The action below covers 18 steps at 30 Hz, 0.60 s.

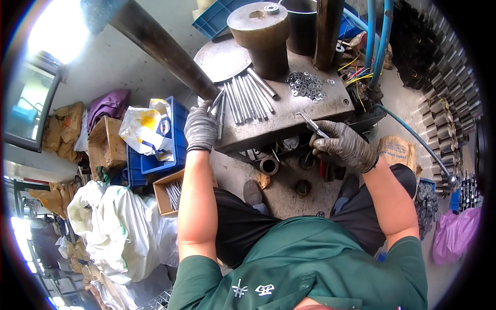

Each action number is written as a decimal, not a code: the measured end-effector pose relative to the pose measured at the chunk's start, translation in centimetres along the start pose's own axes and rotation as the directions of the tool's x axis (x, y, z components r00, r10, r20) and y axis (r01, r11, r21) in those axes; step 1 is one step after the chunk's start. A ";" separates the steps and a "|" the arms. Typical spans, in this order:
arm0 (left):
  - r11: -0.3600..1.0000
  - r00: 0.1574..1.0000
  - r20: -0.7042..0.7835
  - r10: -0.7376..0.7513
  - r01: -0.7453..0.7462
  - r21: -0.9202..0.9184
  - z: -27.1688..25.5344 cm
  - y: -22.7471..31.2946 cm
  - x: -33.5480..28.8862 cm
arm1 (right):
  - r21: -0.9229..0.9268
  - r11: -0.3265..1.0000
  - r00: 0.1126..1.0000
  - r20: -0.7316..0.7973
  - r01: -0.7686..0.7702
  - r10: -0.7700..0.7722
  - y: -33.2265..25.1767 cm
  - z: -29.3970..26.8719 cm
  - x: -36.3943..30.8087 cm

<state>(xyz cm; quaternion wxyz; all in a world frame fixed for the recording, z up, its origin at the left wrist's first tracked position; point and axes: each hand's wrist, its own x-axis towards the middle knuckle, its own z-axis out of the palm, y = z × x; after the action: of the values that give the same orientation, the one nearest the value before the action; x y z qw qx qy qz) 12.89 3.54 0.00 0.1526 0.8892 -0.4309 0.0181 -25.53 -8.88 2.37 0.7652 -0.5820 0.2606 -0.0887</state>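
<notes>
In the gloved fingers of my right hand [345, 145] is a slim metal rod [316, 128], pinched above the front edge of the steel table [289, 116]. Its thin tip points up and left. My left hand [200, 128], in a grey glove too, is closed at the table's left edge around the lower end of a tilted metal rod [217, 100]; the fingertips are partly hidden. Between the hands several similar rods [248, 98] lie side by side, with a thicker tube [262, 83] beside them. A heap of small metal rings [307, 87] sits farther right.
A round metal block [258, 23] with a bearing [272, 9] on top stands behind. Steel posts [160, 44] rise at both sides. Blue hoses [381, 46] hang at right. Left are a blue crate [178, 124], a carton of rods [170, 196] and white sacks [116, 222].
</notes>
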 end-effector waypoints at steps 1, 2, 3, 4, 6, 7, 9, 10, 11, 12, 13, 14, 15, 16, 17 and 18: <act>1.000 1.000 -0.003 0.021 -0.021 0.002 -0.1 0.3 -0.1 | 0.000 1.000 1.000 -0.001 0.002 -0.002 0.2 -0.1 0.0; 1.000 1.000 0.024 -0.008 0.008 0.011 -0.1 0.8 -0.1 | 0.005 1.000 1.000 0.018 0.024 -0.024 0.3 -0.1 0.0; 0.999 0.998 0.051 -0.037 0.036 0.022 -0.1 1.2 -0.1 | 0.011 0.999 0.998 0.036 0.046 -0.046 0.4 -0.2 0.0; 0.999 0.998 0.052 -0.036 0.035 0.022 -0.3 1.5 -0.2 | 0.030 0.999 0.999 0.033 0.039 -0.040 0.5 -0.2 0.0; 0.997 0.992 0.104 -0.071 0.071 -0.005 -0.5 1.8 -0.2 | 0.021 0.999 0.999 0.023 0.043 -0.044 0.5 -0.1 0.1; 0.997 0.992 0.103 -0.070 0.071 -0.006 -0.3 1.6 -0.2 | 0.008 0.999 0.999 0.016 0.048 -0.049 0.4 -0.1 0.1; 0.998 0.999 0.038 -0.036 0.038 -0.051 0.4 1.0 -0.2 | -0.052 0.996 0.997 -0.013 0.071 -0.072 0.3 0.0 0.1; 0.998 0.999 0.039 -0.035 0.037 -0.053 0.6 1.0 -0.3 | -0.113 0.990 0.995 -0.041 0.089 -0.094 0.3 0.0 0.2; 0.998 0.998 -0.051 0.048 -0.050 -0.048 0.7 1.1 -0.5 | -0.114 0.990 0.995 -0.042 0.089 -0.094 0.4 0.0 0.2; 0.990 0.981 -0.141 0.130 -0.136 -0.034 0.9 1.1 -0.6 | -0.317 0.939 0.981 -0.094 0.134 -0.171 0.4 0.0 0.4; 0.990 0.981 -0.139 0.132 -0.139 -0.037 0.6 1.6 -0.8 | -0.509 0.847 0.958 -0.130 0.156 -0.255 0.5 0.0 0.4; 0.984 0.975 -0.136 0.174 -0.178 -0.018 0.2 2.2 -1.0 | -0.727 0.655 0.893 -0.134 0.206 -0.430 0.0 0.6 0.2; 0.976 0.968 -0.132 0.215 -0.217 0.000 0.1 2.7 -1.2 | -0.728 0.655 0.893 -0.137 0.203 -0.429 0.3 0.5 0.4; 0.970 0.964 -0.114 0.238 -0.242 -0.022 0.1 3.1 -1.4 | -0.835 0.506 0.861 -0.080 0.218 -0.503 0.8 0.2 0.6; 0.966 0.963 -0.078 0.258 -0.257 0.025 0.2 3.4 -1.7 | -0.915 0.339 0.827 -0.010 0.220 -0.562 1.1 0.1 0.7; 0.959 0.959 -0.040 0.280 -0.277 0.060 0.2 3.7 -2.0 | -0.922 0.318 0.829 0.004 0.219 -0.559 1.2 0.1 0.8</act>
<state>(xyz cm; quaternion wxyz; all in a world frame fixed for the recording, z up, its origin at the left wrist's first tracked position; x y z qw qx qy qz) 8.77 2.84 0.43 0.1348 0.8229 -0.5472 0.0726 -25.01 -8.78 1.05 0.2367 -0.9184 0.2349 -0.2129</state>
